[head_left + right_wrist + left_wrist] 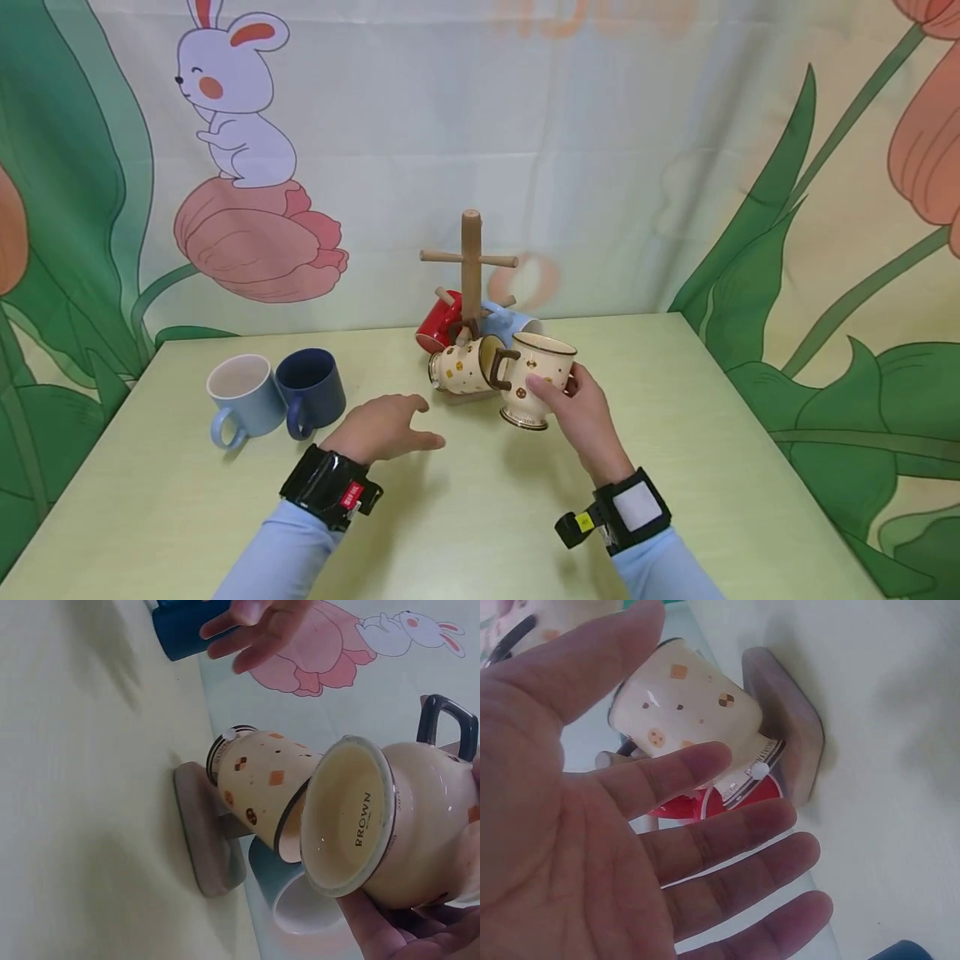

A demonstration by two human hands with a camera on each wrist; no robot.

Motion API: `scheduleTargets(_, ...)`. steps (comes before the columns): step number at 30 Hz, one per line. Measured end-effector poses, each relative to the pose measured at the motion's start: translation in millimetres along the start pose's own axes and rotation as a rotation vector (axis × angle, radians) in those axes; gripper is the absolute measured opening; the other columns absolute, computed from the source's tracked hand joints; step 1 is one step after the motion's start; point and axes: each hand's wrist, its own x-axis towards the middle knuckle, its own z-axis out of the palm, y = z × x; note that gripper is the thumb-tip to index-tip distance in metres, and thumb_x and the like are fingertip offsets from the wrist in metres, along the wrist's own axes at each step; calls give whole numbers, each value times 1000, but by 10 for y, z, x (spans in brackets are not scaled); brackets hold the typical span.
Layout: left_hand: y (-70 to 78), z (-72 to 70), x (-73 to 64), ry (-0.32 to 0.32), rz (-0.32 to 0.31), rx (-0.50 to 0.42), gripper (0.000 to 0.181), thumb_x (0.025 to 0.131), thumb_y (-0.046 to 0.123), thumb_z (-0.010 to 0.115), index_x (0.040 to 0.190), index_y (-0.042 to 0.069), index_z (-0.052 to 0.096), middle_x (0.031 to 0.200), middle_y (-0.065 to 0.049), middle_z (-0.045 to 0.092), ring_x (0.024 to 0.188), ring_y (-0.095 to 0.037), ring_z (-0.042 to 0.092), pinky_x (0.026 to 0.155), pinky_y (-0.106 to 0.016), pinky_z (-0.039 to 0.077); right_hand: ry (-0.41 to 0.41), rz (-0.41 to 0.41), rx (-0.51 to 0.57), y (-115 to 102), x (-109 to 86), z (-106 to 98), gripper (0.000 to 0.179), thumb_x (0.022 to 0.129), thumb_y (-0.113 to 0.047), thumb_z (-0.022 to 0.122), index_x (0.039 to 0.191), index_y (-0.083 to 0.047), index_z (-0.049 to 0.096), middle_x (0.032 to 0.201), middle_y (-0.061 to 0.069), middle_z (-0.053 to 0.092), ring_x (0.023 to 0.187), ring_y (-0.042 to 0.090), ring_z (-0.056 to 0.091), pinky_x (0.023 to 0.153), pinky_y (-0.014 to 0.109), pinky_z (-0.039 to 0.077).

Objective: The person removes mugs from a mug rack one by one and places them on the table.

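Observation:
My right hand [585, 412] grips a cream footed mug [542, 375] with brown spots and a dark brown handle, upright above the table in front of a wooden mug tree [471, 275]. The mug's handle points left, and its underside, marked BROWN, shows in the right wrist view. A matching cream mug [463, 367] hangs tilted low on the tree. Behind it hang a red mug [437, 323] and a light blue mug [517, 321]. My left hand [386, 427] hovers left of the tree, fingers spread and holding nothing; its palm [570, 847] faces the hanging cream mug.
At the left of the table [465, 533] stand a light blue mug with a white inside [255, 400] and a dark blue mug [313, 392], side by side. Upper pegs [498, 261] of the tree bear no mugs. A printed cloth [600, 167] hangs behind the table.

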Motion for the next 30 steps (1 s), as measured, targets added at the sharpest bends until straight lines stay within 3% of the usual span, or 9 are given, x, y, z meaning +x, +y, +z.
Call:
scheduleTargets(8, 56, -19, -26, -30, 51, -125, 68, 86, 54, 71, 136, 9, 58, 128, -12, 63, 118, -31, 59, 96, -52, 48, -43, -1, -120, 117, -52, 58, 84, 80, -46, 81, 144, -9, 41, 134, 12, 56, 120, 28, 56, 99, 46, 47)
scheduleTargets(15, 115, 11, -61, -22, 146, -256, 64, 86, 54, 70, 139, 21, 56, 123, -1, 64, 107, -22, 61, 80, -41, 52, -90, -57, -204, 184, -128, 131, 84, 76, -41, 86, 144, -12, 45, 129, 8, 59, 113, 26, 60, 93, 46, 50)
scheduleTargets(19, 145, 21, -88, -21, 208, -347, 42, 93, 47, 66, 124, 19, 64, 104, 4, 66, 88, -17, 60, 68, -34, 50, -114, -85, -271, 218, -161, 208, 89, 73, -42, 87, 146, -14, 44, 131, 8, 58, 115, 26, 59, 94, 47, 50)
scheduleTargets(22, 149, 44, -91, -46, 242, -407, 27, 98, 37, 62, 107, 12, 67, 87, 0, 63, 68, -17, 58, 59, -32, 48, -135, -93, -303, 241, -181, 257, 92, 72, -44, 88, 147, -13, 43, 135, 9, 56, 118, 26, 57, 95, 48, 48)
scheduleTargets(25, 139, 68, -95, -69, 255, -448, 22, 101, 29, 60, 100, 8, 66, 81, -3, 60, 55, -17, 54, 52, -32, 46, -148, -104, -324, 247, -198, 298, 93, 72, -45, 88, 146, -12, 43, 136, 10, 56, 118, 26, 57, 95, 48, 48)
scheduleTargets(30, 90, 118, -115, -41, 262, -452, 19, 101, 25, 59, 98, 8, 68, 79, -3, 61, 51, -16, 53, 51, -31, 43, -173, -119, -356, 257, -216, 357, 94, 70, -47, 88, 145, -13, 43, 132, 8, 58, 114, 23, 57, 92, 46, 48)
